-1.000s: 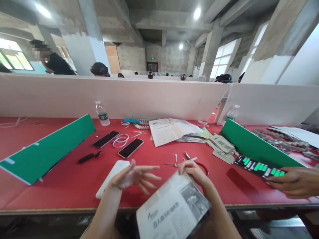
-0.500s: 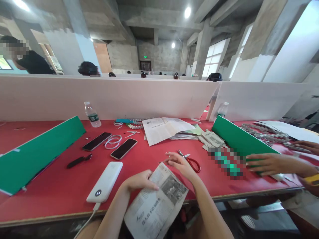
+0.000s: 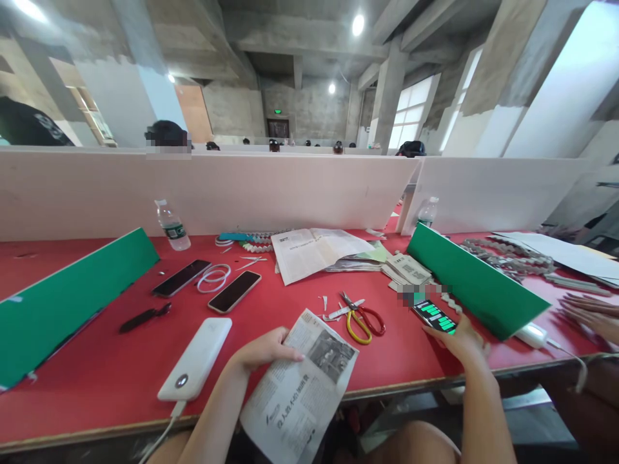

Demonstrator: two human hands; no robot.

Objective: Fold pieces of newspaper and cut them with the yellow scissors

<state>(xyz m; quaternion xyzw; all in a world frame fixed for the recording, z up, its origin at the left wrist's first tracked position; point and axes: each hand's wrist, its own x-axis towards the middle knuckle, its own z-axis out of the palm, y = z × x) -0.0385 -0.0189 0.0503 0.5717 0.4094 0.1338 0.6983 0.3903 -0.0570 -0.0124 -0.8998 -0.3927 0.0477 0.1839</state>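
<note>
A folded piece of newspaper [image 3: 302,393] is pinched in my left hand [image 3: 268,348], thumb on top, over the table's front edge. My right hand [image 3: 461,341] is at a phone with a lit green screen [image 3: 435,316], its thumb along the near edge and its other fingers by the right end. Scissors with one red and one yellow handle [image 3: 362,319] lie between my hands, blades partly apart, beside small paper scraps [image 3: 325,303].
Two dark phones [image 3: 235,292] [image 3: 181,278], a coiled white cable [image 3: 213,278], a white power bank [image 3: 196,357] and a black tool [image 3: 145,317] lie left. Newspapers [image 3: 319,251] lie behind. Green dividers [image 3: 474,280] [image 3: 72,306] flank; another person's hand [image 3: 590,319] is far right.
My right hand has moved right, from above the scissors to the lit phone. The other person's hand has drawn back from the green divider. My left hand still holds the newspaper.
</note>
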